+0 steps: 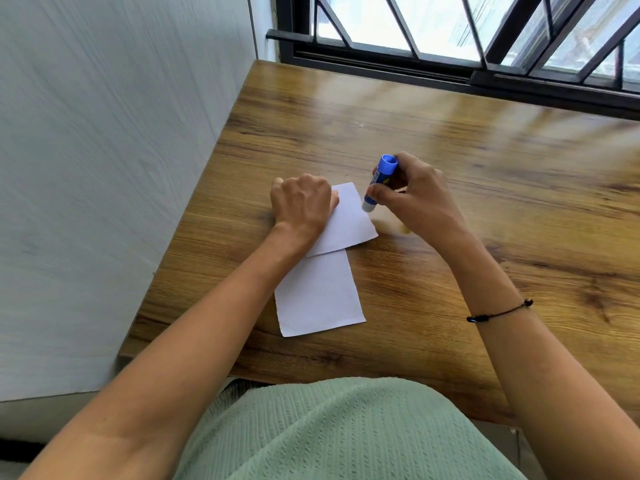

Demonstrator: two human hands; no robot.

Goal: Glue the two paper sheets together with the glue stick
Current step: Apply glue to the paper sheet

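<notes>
Two white paper sheets lie on the wooden table [450, 209]. The upper sheet [349, 220] overlaps the top edge of the lower sheet [318, 296]. My left hand [301, 202] rests as a loose fist on the left part of the upper sheet, pinning it down. My right hand [412, 195] holds the blue and white glue stick [379, 181] tilted, blue end up and white end down. Its lower end is just off the right edge of the upper sheet, close to the table.
A grey-white wall [104, 168] runs along the table's left edge. A window with a dark metal grille [450, 36] is behind the far edge. A small yellowish blur [403, 230] sits on the table under my right wrist.
</notes>
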